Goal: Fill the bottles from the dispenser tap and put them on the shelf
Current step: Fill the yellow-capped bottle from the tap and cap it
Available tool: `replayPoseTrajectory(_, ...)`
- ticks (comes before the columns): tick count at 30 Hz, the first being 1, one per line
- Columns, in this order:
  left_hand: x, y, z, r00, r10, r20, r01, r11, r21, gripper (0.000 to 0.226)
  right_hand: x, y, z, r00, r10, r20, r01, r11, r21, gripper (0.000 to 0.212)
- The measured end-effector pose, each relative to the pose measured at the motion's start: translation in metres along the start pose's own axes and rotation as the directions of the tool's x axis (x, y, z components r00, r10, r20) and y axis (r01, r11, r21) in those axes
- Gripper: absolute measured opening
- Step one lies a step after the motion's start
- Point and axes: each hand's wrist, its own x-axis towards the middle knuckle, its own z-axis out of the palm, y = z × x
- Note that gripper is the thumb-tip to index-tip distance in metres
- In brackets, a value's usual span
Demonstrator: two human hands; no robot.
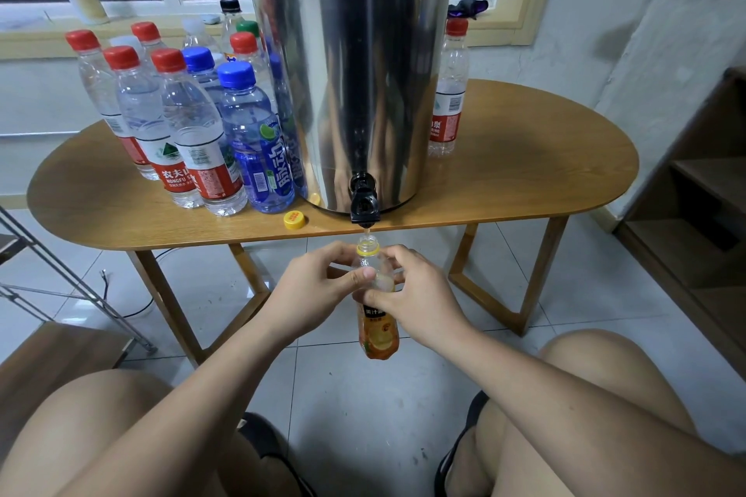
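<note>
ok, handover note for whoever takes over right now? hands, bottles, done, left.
Left hand and right hand both grip the clear orange-labelled plastic bottle, open mouth just under the black tap of the steel drum dispenser; a thin stream seems to run.
Its round yellow cap lies on the oval wooden table.
Capped clear plastic bottles stand left of the dispenser, a red-capped one on its right.
Left: finish filling, cap it, move bottles to the brown wooden shelf.

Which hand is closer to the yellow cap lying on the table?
Left. The left hand holds the bottle just below and right of the yellow cap; the right hand holds it from the other side, farther off.
</note>
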Motion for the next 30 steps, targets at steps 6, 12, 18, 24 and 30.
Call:
replayPoseTrajectory(6, 0.0009, -0.0019, 0.0008, 1.000, 0.007, -0.006, -0.007, 1.000, 0.010, 0.033, -0.0007, 0.0008, 0.0004, 1.000, 0.003, -0.005, -0.003, 1.000, 0.005, 0.070)
replayPoseTrajectory(12, 0.0010, -0.0015, 0.0012, 1.000, 0.000, -0.003, 0.000, 1.000, 0.004, 0.032, 0.0003, 0.0021, 0.0007, 1.000, -0.004, -0.016, 0.004, 1.000, 0.010, 0.070)
replayPoseTrajectory(18, 0.0010, -0.0011, 0.0014, 1.000, -0.001, -0.004, 0.001, 1.000, 0.009, 0.034, 0.0003, 0.0020, 0.0017, 1.000, -0.001, -0.022, 0.001, 1.000, 0.012, 0.069)
replayPoseTrajectory(24, 0.0009, -0.0033, 0.0011, 1.000, 0.006, -0.003, -0.006, 1.000, 0.006, 0.032, 0.0003, 0.0019, 0.0020, 1.000, -0.001, -0.023, 0.001, 1.000, 0.008, 0.069)
replayPoseTrajectory(30, 0.0019, -0.0046, 0.0017, 1.000, 0.009, -0.012, -0.009, 1.000, 0.020, 0.032, -0.0002, 0.0020, 0.0025, 1.000, 0.001, -0.022, -0.001, 1.000, 0.009, 0.069)
